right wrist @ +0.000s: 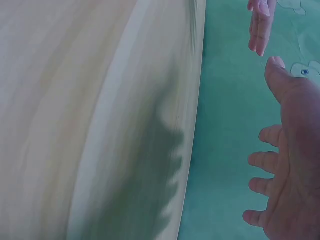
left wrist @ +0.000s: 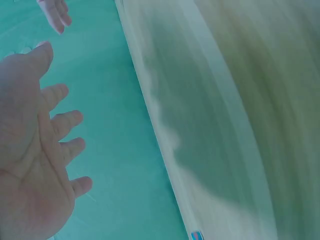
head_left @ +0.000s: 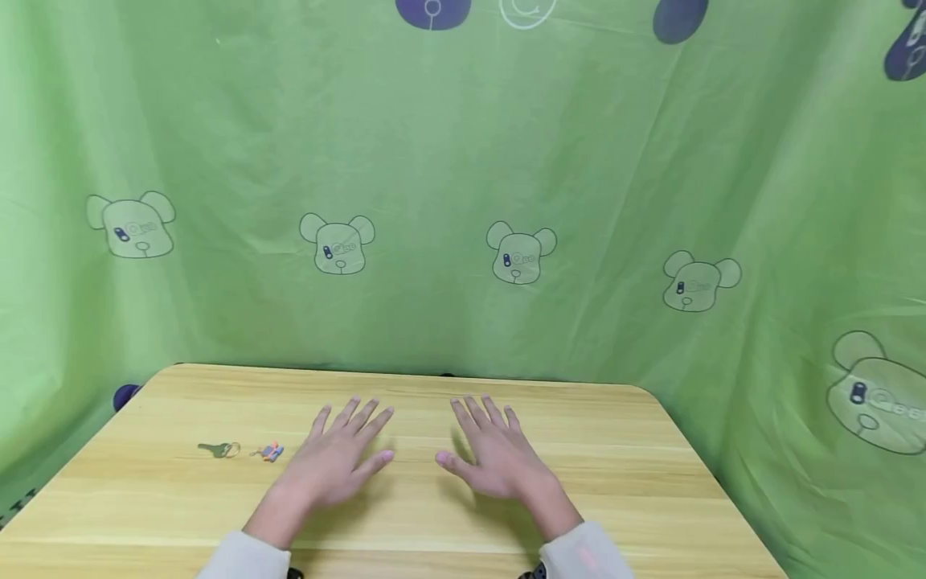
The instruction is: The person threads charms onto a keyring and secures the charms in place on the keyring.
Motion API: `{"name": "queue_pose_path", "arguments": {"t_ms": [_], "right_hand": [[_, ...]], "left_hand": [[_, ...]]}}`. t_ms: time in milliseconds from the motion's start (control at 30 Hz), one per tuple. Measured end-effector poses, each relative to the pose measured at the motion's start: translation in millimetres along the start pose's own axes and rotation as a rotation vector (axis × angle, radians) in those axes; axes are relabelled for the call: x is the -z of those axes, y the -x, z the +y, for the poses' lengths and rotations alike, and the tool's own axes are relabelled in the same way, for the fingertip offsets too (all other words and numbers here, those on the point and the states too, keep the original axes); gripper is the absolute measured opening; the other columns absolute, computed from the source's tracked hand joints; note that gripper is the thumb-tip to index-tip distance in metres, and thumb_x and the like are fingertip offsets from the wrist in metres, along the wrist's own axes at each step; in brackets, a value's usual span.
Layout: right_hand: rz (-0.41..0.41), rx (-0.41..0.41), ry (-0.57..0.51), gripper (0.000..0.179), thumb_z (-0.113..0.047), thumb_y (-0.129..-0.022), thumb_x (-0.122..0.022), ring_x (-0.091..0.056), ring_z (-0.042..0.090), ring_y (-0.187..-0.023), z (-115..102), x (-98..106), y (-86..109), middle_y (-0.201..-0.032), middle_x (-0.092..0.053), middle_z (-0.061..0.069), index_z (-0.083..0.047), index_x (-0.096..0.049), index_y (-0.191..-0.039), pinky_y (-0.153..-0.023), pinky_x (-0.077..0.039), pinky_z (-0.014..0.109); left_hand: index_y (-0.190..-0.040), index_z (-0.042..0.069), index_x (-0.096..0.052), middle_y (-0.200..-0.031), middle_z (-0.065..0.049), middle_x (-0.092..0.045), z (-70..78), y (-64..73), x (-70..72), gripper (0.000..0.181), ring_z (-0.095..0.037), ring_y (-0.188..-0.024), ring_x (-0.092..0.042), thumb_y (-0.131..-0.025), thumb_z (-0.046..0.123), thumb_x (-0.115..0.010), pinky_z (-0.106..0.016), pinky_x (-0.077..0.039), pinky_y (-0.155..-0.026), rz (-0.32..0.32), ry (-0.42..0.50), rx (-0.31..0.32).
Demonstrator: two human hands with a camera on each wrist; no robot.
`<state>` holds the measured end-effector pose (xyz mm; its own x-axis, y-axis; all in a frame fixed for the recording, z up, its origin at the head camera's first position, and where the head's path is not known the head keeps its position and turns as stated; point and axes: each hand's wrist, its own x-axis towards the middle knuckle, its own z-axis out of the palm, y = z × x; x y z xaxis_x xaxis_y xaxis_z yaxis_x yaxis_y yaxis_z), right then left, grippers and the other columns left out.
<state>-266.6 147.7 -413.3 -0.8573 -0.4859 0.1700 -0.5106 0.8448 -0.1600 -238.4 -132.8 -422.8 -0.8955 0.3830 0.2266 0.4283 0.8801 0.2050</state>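
Observation:
Both hands are held over a light wooden table (head_left: pixel 405 531), palms down and fingers spread. My left hand (head_left: pixel 329 462) holds nothing; its shadow falls on the wood below. To its left lies a small blue and orange charm (head_left: pixel 271 452) with a short chain. Farther left is a dark key (head_left: pixel 215 449) with a metal ring (head_left: pixel 232 449). My right hand (head_left: pixel 499 458), also holding nothing, is apart from the left, thumbs pointing toward each other. In the left wrist view the palm (left wrist: pixel 30 150) shows bare, and so does the right palm (right wrist: pixel 300 165) in the right wrist view.
A green curtain (head_left: pixel 434 161) printed with bear heads hangs behind the table and along its sides. The table has rounded far corners. Pale sleeves (head_left: pixel 589 551) cover the forearms, with a dark band at each wrist.

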Motion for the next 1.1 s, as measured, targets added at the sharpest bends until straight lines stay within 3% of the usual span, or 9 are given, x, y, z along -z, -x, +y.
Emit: {"name": "queue_pose_path", "arguments": {"t_ms": [400, 1100], "right_hand": [[-0.069, 0.095, -0.018, 0.085, -0.065, -0.1, -0.05, -0.021, 0.043, -0.153, -21.3, -3.9, -26.6, -0.165, -0.029, 0.017, -0.011, -0.028, -0.162, -0.12, -0.016, 0.066], [-0.165, 0.243, 0.054, 0.085, -0.069, -0.1, -0.043, -0.021, 0.036, -0.154, -93.9, -24.6, -83.8, -0.166, -0.028, 0.011, -0.017, -0.021, -0.164, -0.122, -0.018, 0.06]], "left_hand": [[-0.159, 0.017, -0.039, -0.163, -0.014, -0.034, -35.9, 20.7, 12.8, 0.067, -0.04, -0.152, -0.026, -0.106, 0.057, -0.042, -0.069, -0.011, -0.119, 0.015, 0.003, 0.074], [-0.152, 0.007, -0.047, -0.152, -0.027, -0.045, -117.0, 79.0, 46.8, 0.064, -0.053, -0.14, -0.039, -0.103, 0.047, -0.056, -0.078, -0.022, -0.108, 0.024, -0.045, 0.212]]}}
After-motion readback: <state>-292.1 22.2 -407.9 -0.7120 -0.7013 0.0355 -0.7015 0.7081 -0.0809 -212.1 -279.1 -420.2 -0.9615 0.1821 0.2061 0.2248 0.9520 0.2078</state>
